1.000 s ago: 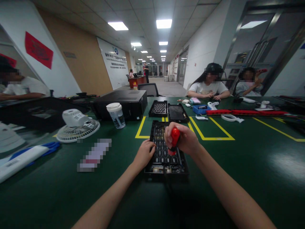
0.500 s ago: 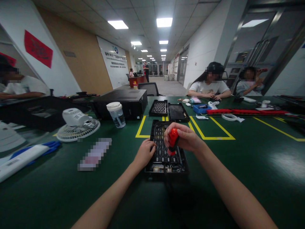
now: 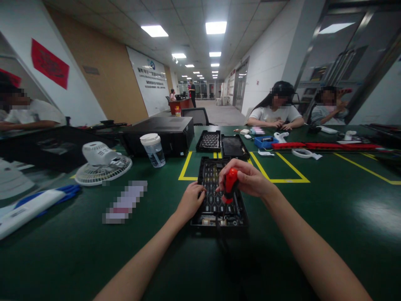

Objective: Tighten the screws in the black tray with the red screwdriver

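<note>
A black open device tray with a grid of cells lies on the green table in front of me. My right hand is closed round the red handle of a screwdriver, held upright with its tip down in the tray's near part. My left hand rests on the tray's left edge, fingers curled against it, steadying it.
Two more black trays and a black box stand behind. A lidded plastic cup and a white desk fan sit at the left. Red strips and a blue box lie at right, near seated people.
My right hand with the screwdriver has shifted slightly right and the handle has turned a little. My left hand stays on the tray's edge.
</note>
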The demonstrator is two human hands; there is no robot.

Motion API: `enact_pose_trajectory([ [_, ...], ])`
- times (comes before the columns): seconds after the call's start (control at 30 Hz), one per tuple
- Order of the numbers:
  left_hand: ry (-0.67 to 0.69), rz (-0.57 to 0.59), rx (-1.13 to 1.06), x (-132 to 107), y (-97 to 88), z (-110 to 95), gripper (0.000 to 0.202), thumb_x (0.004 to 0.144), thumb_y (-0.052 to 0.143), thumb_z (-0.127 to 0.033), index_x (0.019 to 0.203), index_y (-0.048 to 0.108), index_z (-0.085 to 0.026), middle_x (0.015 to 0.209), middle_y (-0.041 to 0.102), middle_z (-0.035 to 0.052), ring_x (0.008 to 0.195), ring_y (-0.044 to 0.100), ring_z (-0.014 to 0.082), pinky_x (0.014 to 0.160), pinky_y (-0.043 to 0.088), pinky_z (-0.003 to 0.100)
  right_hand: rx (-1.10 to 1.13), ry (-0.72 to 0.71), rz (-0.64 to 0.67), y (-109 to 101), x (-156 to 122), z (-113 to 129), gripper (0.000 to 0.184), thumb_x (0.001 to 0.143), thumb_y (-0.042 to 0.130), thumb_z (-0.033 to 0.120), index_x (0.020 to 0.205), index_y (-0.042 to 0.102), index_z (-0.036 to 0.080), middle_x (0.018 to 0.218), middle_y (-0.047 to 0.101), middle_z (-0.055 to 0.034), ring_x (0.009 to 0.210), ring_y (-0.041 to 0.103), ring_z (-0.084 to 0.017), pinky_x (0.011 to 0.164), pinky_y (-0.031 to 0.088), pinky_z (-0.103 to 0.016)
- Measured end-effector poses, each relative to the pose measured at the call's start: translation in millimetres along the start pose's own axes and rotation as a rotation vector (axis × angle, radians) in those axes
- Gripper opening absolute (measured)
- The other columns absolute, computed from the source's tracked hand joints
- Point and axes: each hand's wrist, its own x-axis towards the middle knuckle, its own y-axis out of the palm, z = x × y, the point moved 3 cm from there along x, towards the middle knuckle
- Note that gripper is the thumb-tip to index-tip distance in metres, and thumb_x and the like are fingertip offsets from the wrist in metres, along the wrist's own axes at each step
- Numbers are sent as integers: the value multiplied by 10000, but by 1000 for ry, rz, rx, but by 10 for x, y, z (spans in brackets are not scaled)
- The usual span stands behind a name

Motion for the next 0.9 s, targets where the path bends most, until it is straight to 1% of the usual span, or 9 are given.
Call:
enact_pose_trajectory([
  [0.17,-6,7,-15,2,-10,-13,203,806,420,-205,844,620,-191,931,640,37,1073,473,208,979,349,396,-25,-21,-22,-9,-9,20,223,807,537,304,945,501,132,893,593,-81,779,620,-186,713,488,-384],
  [0.43,-9,2,-19,-1,3,-13,202,802,429,-198,851,625,-187,932,637,43,1076,474,209,976,353,401,-59,-51,-47,3,10,13,212,784,573,274,930,491,144,871,600,-64,784,603,-166,728,500,-412],
  [0.67,-8,2,-9,1,19,5,205,809,423,-206,860,621,-188,938,639,36,1100,456,214,984,346,399,-48,-2,2,19,1,9,239,813,525,311,966,527,127,930,579,-86,818,598,-174,781,477,-411],
  [0.8,-5,-3,-8,5,10,-2,206,806,425,-202,872,620,-190,938,638,36,1080,466,210,977,352,401,-30,25,2,3,-6,3,249,823,506,327,973,538,130,955,569,-88,833,596,-175,828,456,-429],
  [0.9,4,5,-6,8,5,-9,194,802,431,-202,838,621,-193,922,640,35,1064,475,207,975,355,398,-27,36,-12,-38,-18,-1,252,829,496,332,979,541,135,965,562,-90,859,592,-182,831,457,-435],
])
